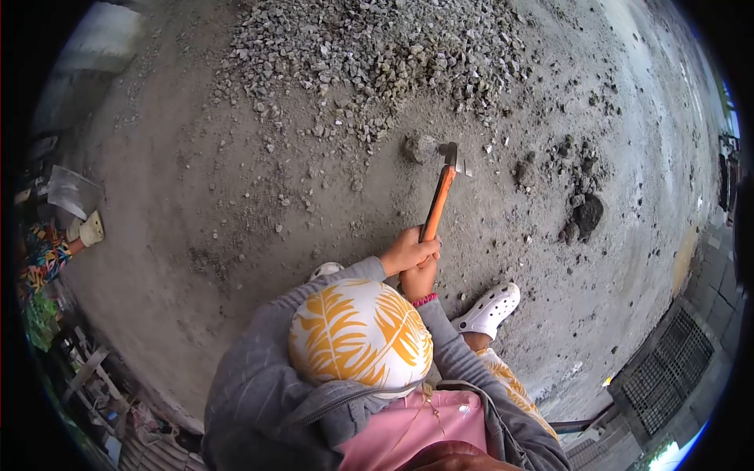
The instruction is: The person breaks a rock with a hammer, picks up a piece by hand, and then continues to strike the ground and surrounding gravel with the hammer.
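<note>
Both of my hands are closed around the handle of a hammer [438, 202]. The handle is orange and black, and the dark metal head lies at its far end, low over the grey ground. My left hand [410, 250] grips farther up the handle. Just below it, my right hand [419, 278], with a pink band at the wrist, wraps the handle's lower end, which is hidden in the fingers. A grey stone [422, 148] sits on the ground right at the left end of the hammer head.
A heap of broken stone [377, 47] spreads beyond the hammer. Dark lumps [585, 212] lie to the right, near a metal grate [669, 363]. My patterned knee [357, 330] and white clog [492, 309] are close by. Another person's foot [92, 229] shows at left.
</note>
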The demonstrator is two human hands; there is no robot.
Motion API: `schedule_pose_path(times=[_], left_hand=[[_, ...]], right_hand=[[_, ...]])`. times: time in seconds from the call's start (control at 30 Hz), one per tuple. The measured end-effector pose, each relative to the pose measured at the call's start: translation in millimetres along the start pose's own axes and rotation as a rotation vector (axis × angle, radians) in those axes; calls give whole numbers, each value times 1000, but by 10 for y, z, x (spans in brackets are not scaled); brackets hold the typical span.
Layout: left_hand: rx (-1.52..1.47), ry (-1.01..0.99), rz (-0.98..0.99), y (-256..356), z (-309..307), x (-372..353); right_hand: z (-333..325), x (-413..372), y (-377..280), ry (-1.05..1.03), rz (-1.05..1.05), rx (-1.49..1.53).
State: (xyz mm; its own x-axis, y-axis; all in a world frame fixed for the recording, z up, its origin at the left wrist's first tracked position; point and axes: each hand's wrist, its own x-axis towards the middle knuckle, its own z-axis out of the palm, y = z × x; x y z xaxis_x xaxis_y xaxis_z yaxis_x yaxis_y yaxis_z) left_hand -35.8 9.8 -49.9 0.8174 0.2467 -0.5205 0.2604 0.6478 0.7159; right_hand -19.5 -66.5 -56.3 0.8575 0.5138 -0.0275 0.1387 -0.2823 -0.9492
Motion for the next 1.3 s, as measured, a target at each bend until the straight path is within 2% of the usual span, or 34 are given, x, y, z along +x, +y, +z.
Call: schedule_pose_path(times=[0.07,0.13,0.23,0.27,0.37,0.4,0.47,0.5,0.53,0.6,0.63,0.7,0.77,0.8,0.83,0.87,0.97,1.0,1.03,1.07,1.1,1.2,1.3], left_hand=[[57,-30,71,271,75,-89],[146,-82,160,734,177,-183],[555,-117,756,1275,297,-194],[671,-133,842,1392,307,-205],[588,-85,1001,1192,304,-168],[550,-49,883,919,238,-143],[73,-7,269,130,17,-25],[-160,12,-45,-75,-17,-25],[-129,85,35,117,97,-126],[28,87,12,261,107,-120],[96,93,-10,293,141,-157],[226,44,183,552,162,-197],[478,32,410,935,272,-210],[568,14,597,1122,328,-215],[655,-7,781,1307,386,-233],[723,-39,885,1488,433,-277],[656,-121,1055,1325,432,-214],[683,-100,973,1160,347,-233],[431,-15,699,697,231,-133],[186,60,422,88,83,30],[-57,134,137,-230,11,85],[-205,142,4,-54,-5,-92],[-8,61,86,327,70,-199]], right_hand=[[-93,17,-151,-109,-20,1],[-181,172,-343,-130,-16,124],[-244,363,-495,-110,-67,260],[-252,404,-509,-109,-81,273],[-242,340,-441,-115,-84,224],[-211,252,-354,-121,-50,165],[-133,39,-170,-146,92,91],[-91,28,-174,-270,338,292],[-90,-37,-38,-229,244,157],[-94,-61,104,-200,271,83],[-115,42,-419,-218,411,134],[-133,86,-747,-192,458,262],[-101,223,-744,-110,241,433],[-112,288,-720,-68,138,514],[-187,360,-490,-241,33,719],[-135,365,-490,-261,-31,883],[8,433,-577,-313,-263,1354],[-1,407,-577,-323,-209,1189],[-10,381,-577,-342,-162,1024],[-66,210,-486,-320,14,543],[-121,59,-377,-281,188,62],[-148,-115,26,-380,255,33],[-206,-120,-28,-338,295,116]])
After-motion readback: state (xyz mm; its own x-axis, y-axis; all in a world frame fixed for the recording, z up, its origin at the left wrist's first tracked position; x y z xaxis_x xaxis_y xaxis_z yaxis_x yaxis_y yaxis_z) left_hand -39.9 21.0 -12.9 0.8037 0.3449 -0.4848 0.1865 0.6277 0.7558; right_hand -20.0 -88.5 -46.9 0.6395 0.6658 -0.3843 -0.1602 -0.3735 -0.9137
